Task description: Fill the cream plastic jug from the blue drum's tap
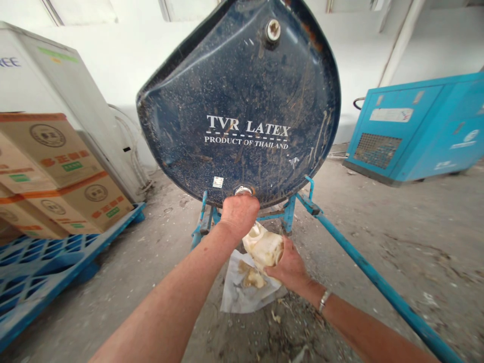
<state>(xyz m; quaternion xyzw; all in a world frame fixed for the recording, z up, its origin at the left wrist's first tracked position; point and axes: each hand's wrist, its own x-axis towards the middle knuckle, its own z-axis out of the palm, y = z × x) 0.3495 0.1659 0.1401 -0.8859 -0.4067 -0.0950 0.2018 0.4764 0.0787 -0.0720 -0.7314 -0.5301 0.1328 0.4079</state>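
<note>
Two hands are working at the low edge of the dark blue drum [242,106], which is lying tipped on its blue cradle [302,204] straight ahead. The left hand [239,214] is curling tight around the metal cap [243,190]. The right hand [289,264] is cupping a crusted, yellowed cup [264,247] just beneath, over a stained sheet [236,292]. The cup looks light, stiff and probably sticky; gripping its side seems safest.

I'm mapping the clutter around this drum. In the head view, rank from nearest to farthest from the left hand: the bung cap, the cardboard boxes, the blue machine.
1. Bung cap, just above the left hand.
2. Cardboard boxes, far left.
3. Blue machine, far right.
</note>
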